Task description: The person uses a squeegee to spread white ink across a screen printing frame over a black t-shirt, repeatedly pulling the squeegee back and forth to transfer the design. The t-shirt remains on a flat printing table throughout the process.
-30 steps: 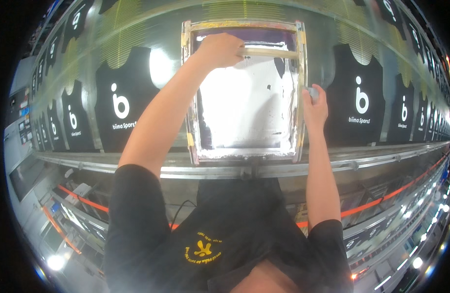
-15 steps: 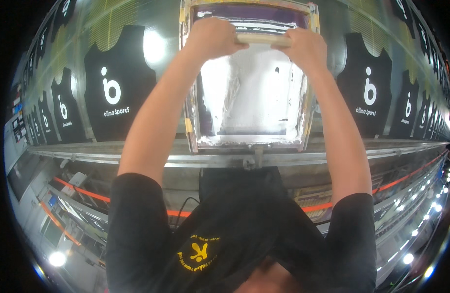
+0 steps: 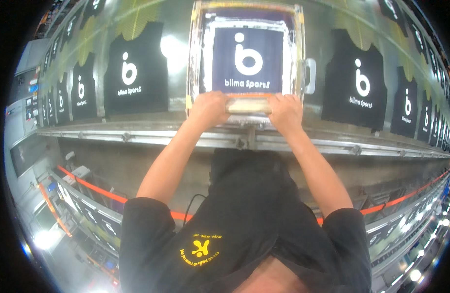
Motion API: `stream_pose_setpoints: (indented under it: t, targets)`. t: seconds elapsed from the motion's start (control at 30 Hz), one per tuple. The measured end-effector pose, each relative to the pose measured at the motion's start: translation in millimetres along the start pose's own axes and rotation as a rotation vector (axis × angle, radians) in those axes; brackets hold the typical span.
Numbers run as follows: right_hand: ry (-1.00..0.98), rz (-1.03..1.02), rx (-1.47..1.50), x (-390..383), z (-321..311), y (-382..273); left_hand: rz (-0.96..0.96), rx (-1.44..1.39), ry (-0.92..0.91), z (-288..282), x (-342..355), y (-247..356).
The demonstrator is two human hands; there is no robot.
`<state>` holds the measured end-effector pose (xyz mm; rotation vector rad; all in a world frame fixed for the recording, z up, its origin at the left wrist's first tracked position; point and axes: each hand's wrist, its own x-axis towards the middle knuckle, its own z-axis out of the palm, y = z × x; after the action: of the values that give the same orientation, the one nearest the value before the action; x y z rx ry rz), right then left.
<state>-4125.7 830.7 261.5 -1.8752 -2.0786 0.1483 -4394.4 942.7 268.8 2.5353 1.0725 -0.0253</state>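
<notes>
Left hand and right hand, set apart, both clamp the squeegee between them at the screen frame's lower edge, upper centre.

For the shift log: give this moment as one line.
left hand, right hand: gripping pale squeegee bar | near edge of framed printing screen | black printed garment alongside

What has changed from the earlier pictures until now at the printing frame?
The squeegee was pulled from the far end of the screen frame to its near edge. The right hand, earlier at the frame's side, has joined the left hand on it. The mesh, pale before, now shows a white logo on dark. The black garments alongside stayed in place.
</notes>
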Motion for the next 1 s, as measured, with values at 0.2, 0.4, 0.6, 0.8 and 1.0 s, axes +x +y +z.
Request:
stream_pose_setpoints:
  t: [0.2, 0.4, 0.6, 0.8, 1.0]
  targets:
    - [-0.027, 0.04, 0.044, 71.1, -43.0, 23.1, 0.05, 0.103, -0.239, -82.2, 74.7, -6.2]
    - [0.025, 0.071, -0.022, 191.3, -23.2, 83.7, 0.021, 0.188, -0.206, -118.5, 203.2, -51.7]
    - [-0.005, 0.149, -0.063, 263.4, 6.5, 122.1, -0.007, 0.169, -0.097, -103.0, 273.2, -93.3]
    - [-0.094, 0.198, -0.149, 238.5, 7.8, 102.5, 0.009, 0.112, -0.051, -83.7, 246.3, -87.1]
    - [-0.143, 0.173, -0.063, 134.0, 3.8, 53.6, -0.05, 0.081, -0.092, -53.9, 138.3, -40.3]
